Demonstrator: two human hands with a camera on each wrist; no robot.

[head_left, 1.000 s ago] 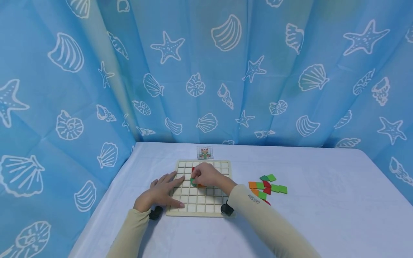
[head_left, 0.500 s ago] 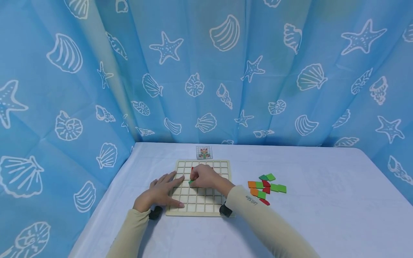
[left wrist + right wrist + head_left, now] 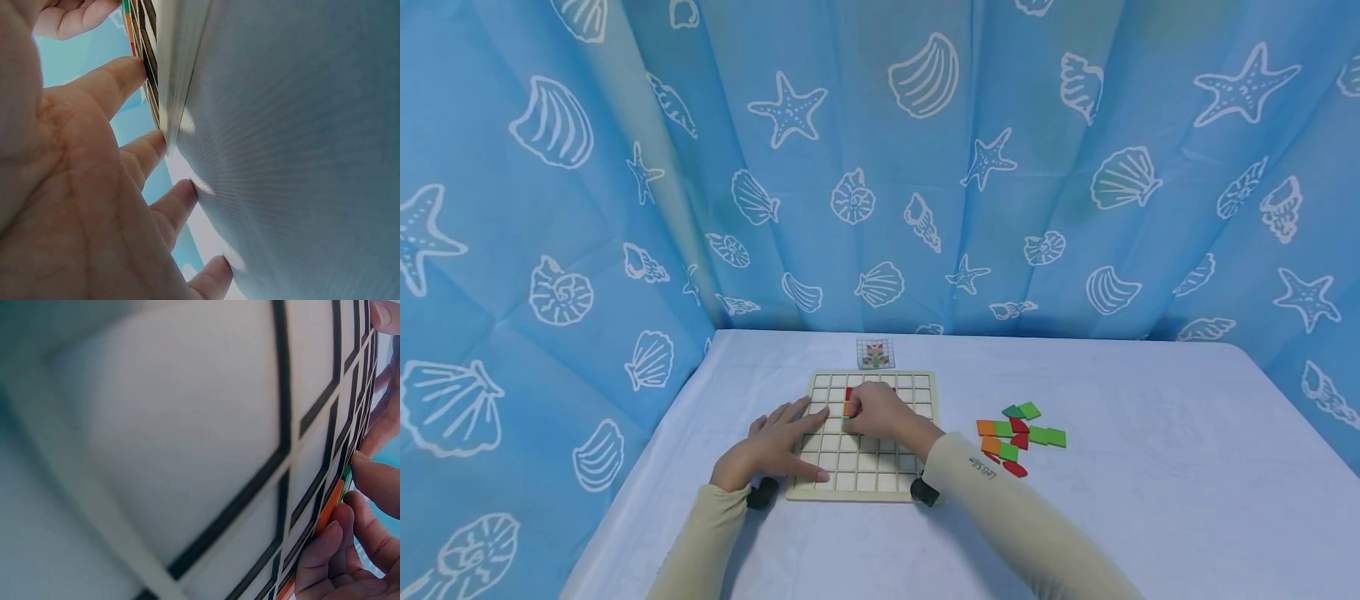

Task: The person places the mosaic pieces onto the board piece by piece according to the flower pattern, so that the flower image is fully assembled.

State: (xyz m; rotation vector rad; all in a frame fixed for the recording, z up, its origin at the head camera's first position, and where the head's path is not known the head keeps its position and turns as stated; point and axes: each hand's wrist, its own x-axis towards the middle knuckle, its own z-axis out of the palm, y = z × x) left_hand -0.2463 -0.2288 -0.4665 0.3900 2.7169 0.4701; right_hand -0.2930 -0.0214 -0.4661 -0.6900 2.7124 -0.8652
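1. We see the right hand [image 3: 883, 410] over the upper middle of the gridded board [image 3: 857, 497], its thumb and a fingertip pinching a small green piece [image 3: 347, 474] between them.
2. That green piece sits at the grid, and in the right wrist view an orange piece [image 3: 328, 506] lies just beside it, near the curled fingers.
3. From the head we make out a red piece [image 3: 849, 393] farther up the same column; the hand covers much of the rest.
4. Our left hand [image 3: 775, 446] lies spread at the board's left side, fingers apart and holding nothing; thumb and index finger rest on the grid, while the outer fingertips reach past the edge to the white cloth [image 3: 1150, 467].
5. Just beyond the board's far edge we have a small card [image 3: 875, 355] with a coloured pattern on a grid.
6. To the right of the board, near the right sleeve [image 3: 1007, 508], we find a loose cluster of orange, red and green pieces [image 3: 1047, 437] on the cloth.
7. Behind the table hangs a blue curtain [image 3: 865, 233] printed with white shells and starfish.
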